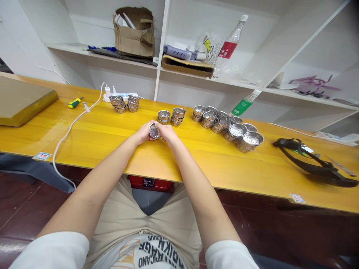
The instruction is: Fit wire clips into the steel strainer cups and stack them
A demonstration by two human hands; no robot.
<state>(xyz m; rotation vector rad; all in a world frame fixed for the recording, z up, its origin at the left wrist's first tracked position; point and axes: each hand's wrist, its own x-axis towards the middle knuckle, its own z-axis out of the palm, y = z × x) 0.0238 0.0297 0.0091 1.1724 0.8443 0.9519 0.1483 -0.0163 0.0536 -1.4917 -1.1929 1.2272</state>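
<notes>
Over the middle of the wooden table I hold a small perforated metal cup, tilted so its round opening faces me. My left hand grips its left side, and the fingers of my right hand close on its right edge. Just behind my hands stand two short stacks of the same cups, a left stack and a right stack. Farther left are two more stacks of cups. A larger group of stacked cups spreads to the right.
A white cable crosses the table on the left, near a screwdriver and a power strip. A green-labelled bottle leans behind the right-hand cups. At far right lies a black headset. Shelves with boxes rise behind the table.
</notes>
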